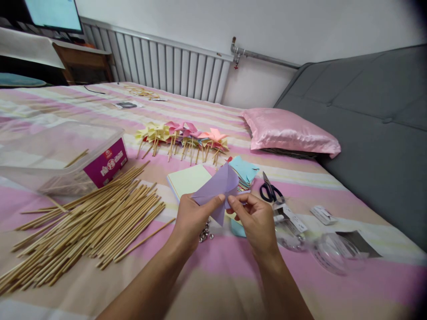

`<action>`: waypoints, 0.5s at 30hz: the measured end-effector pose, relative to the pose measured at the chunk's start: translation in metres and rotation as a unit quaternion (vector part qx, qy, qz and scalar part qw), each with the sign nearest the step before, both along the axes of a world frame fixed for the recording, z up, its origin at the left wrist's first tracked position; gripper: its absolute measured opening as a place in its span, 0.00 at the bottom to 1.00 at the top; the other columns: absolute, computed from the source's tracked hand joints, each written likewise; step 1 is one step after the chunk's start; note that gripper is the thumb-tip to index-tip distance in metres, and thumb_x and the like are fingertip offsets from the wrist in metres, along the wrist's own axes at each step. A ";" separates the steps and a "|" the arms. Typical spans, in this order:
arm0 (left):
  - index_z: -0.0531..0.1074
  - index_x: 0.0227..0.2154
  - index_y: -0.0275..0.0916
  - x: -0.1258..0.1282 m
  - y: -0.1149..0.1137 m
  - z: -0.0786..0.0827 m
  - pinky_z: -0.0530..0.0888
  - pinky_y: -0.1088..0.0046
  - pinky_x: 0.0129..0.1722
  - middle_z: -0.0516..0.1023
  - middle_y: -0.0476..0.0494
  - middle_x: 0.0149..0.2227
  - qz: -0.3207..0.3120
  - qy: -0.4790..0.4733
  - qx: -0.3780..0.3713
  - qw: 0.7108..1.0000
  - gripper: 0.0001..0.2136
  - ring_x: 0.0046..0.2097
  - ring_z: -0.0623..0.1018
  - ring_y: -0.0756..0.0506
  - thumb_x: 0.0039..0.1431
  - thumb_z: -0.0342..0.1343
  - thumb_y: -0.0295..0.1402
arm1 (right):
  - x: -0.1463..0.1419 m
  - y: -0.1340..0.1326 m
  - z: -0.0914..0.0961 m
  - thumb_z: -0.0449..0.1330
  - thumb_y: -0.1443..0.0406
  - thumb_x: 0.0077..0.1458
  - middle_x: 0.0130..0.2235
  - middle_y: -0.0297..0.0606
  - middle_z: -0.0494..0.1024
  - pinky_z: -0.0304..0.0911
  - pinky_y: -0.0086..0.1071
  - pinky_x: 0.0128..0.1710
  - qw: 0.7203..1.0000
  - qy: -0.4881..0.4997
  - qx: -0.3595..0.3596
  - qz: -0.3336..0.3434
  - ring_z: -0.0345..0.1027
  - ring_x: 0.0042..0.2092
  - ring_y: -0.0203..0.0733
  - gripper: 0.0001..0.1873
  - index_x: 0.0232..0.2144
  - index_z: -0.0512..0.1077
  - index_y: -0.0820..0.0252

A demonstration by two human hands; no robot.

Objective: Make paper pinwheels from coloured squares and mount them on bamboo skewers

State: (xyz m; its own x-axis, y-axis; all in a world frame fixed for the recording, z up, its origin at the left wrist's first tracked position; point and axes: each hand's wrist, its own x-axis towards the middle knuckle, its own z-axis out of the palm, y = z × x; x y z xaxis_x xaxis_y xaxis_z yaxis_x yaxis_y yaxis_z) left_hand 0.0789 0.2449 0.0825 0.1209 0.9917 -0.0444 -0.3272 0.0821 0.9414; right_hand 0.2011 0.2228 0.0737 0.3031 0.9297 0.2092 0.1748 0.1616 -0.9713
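Note:
Between my two hands is a purple paper pinwheel (213, 187), its corners partly folded in toward the middle. My left hand (195, 213) is closed on its left side, the thumb pressing near the centre. With thumb and fingertips, my right hand (255, 215) pinches the paper just right of the centre. Whether a pin is in those fingertips I cannot tell. Behind the pinwheel lies a stack of pale square paper (188, 178), and right of that a pile of cut blue and coloured paper (244, 170). Small shiny metal pieces (206, 232) lie beside my left wrist.
Many wooden sticks (96, 222) spread over the left of the striped bed, by a clear plastic box (63, 129). Several finished pinwheels (183, 133) lie farther back. Scissors (271, 190), clear round containers (336, 253) and a pink pillow (292, 131) are on the right.

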 end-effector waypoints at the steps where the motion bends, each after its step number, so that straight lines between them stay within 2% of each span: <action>1: 0.78 0.28 0.34 0.000 0.000 0.000 0.70 0.75 0.30 0.79 0.45 0.28 -0.001 0.004 0.004 1.000 0.08 0.30 0.75 0.47 0.44 0.64 0.33 | 0.000 0.000 0.000 0.63 0.58 0.47 0.21 0.33 0.73 0.65 0.28 0.24 1.000 0.001 -0.002 0.001 0.72 0.25 0.38 0.12 0.21 0.71 0.60; 10: 0.77 0.25 0.34 0.002 0.000 0.000 0.68 0.75 0.26 0.77 0.47 0.24 0.029 0.013 -0.042 0.999 0.08 0.25 0.73 0.48 0.40 0.65 0.32 | -0.001 -0.003 0.003 0.63 0.59 0.47 0.23 0.33 0.73 0.65 0.27 0.25 1.000 0.006 -0.012 0.011 0.71 0.26 0.37 0.11 0.22 0.70 0.61; 15: 0.77 0.27 0.33 0.002 0.000 -0.003 0.71 0.74 0.30 0.78 0.45 0.28 0.017 -0.039 -0.064 0.997 0.09 0.29 0.75 0.47 0.41 0.65 0.32 | -0.004 -0.005 0.003 0.66 0.61 0.44 0.26 0.30 0.72 0.64 0.27 0.24 0.998 0.054 0.007 -0.005 0.68 0.25 0.34 0.13 0.27 0.65 0.58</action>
State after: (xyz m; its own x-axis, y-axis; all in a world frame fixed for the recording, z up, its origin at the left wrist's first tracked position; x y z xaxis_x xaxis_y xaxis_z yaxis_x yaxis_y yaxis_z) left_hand 0.0812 0.2450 0.0790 0.0952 0.9820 -0.1633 -0.4038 0.1880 0.8953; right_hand 0.1974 0.2180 0.0769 0.3341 0.9237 0.1873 0.0703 0.1738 -0.9823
